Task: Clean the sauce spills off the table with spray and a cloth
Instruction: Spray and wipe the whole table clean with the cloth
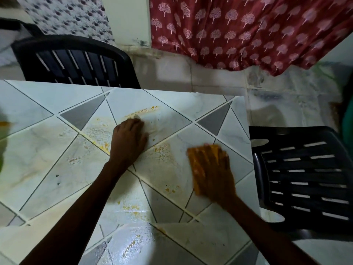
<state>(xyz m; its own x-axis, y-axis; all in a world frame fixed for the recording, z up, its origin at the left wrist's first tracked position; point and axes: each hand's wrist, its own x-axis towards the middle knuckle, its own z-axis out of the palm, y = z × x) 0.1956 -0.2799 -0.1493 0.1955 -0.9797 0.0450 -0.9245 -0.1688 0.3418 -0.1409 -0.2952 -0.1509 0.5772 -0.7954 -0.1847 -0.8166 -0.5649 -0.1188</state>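
The tiled table (47,165) carries yellow-orange sauce spills (142,111) near its far middle, with more smears and specks around the centre and near the front. My right hand (214,173) lies flat with fingers spread on an orange cloth (196,165), pressing it on the table near the right edge; it is blurred. My left hand (129,140) rests on the table at the centre, fingers curled down, holding nothing I can see. A spray bottle is not clearly in view.
A black slatted plastic chair (76,60) stands at the table's far side and another black chair (305,178) at the right. A red patterned curtain (248,31) hangs behind. An orange-and-green blurred object (3,125) shows at the left edge.
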